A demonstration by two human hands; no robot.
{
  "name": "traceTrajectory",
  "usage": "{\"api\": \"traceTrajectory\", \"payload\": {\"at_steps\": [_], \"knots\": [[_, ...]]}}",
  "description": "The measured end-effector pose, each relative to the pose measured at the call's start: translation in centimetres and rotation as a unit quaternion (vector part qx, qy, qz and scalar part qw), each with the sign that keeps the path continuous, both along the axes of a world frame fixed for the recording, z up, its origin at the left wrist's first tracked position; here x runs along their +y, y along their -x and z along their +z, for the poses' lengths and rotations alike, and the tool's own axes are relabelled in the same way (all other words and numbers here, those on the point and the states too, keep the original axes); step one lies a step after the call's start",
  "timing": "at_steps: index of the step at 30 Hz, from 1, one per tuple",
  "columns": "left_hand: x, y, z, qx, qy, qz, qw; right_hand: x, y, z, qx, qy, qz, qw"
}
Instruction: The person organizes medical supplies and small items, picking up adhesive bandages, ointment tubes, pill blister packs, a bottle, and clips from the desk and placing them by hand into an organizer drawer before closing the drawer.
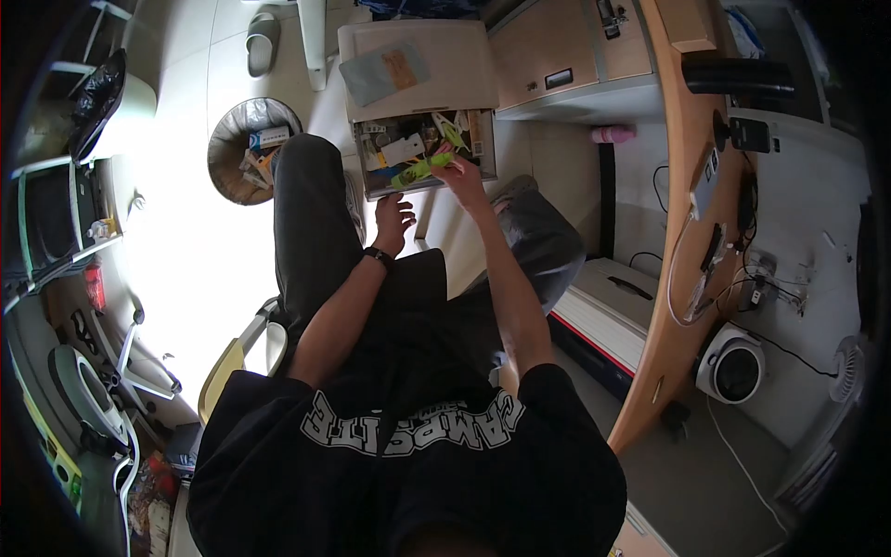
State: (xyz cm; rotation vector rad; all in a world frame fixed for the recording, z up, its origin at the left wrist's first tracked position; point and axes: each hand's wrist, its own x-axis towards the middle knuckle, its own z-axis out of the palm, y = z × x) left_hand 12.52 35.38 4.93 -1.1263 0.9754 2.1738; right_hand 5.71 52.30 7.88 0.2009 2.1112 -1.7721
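My right hand (pixel 462 182) is closed on the end of a long bright green packet-like thing (pixel 420 171) with dark markings; its exact kind I cannot tell. The green thing lies across the front part of an open drawer (pixel 428 189). Loose small items fill the drawer, among them a white flat piece (pixel 402 149) and a pink-and-white item (pixel 452 137). Just outside the drawer's front edge is my left hand (pixel 393 223), holding nothing, with its fingers apart and slightly bent. A dark band circles the left wrist.
On top of the drawer unit (pixel 464 51) lies a grey pouch (pixel 384 74). A lined waste bin (pixel 225 158) with boxes and scraps stands left of my knee. A slipper (pixel 263 45) is on the floor. The wooden desk (pixel 673 232) runs along the right.
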Motion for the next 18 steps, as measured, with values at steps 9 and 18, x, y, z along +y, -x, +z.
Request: {"api": "traceTrajectory", "payload": {"at_steps": [9, 18], "knots": [[0.0, 0.0, 0.5, 0.006, -0.007, 0.029, 1.0, -1.6, -1.0, -2.4, -0.13, 0.229, -0.204, 0.943], [0.1, 0.0, -0.5, -0.004, -0.003, 0.028, 1.0, -3.4, 0.8, -2.8, -0.152, -0.106, -0.05, 0.981]]}}
